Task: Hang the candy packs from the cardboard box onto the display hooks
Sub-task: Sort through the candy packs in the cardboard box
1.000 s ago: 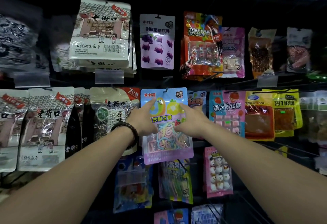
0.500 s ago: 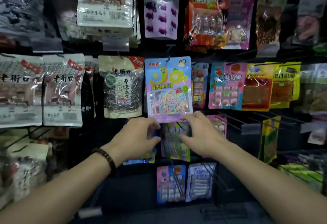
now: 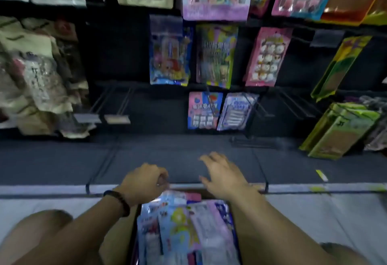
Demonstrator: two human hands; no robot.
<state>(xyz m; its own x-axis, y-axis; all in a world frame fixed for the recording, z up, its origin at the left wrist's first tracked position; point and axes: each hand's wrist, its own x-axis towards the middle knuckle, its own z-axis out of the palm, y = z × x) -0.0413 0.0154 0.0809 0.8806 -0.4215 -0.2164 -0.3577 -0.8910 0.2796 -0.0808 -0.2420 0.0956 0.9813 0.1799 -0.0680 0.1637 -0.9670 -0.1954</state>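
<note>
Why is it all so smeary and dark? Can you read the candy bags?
Head view: motion blur smears everything, so the print on the hanging candy packs and the loose candy packs below is unreadable; head view: the light is dim and the rack backing is nearly black; head view: the left hand and right hand look soft-edged too.

Both bare forearms reach forward and down, side by side. The left hand [image 3: 144, 183] is curled into a loose fist, knuckles up, with nothing in it. Just right of it, slightly further forward, the right hand [image 3: 223, 173] lies palm down, fingers [image 3: 211, 157] spread and relaxed.
</note>
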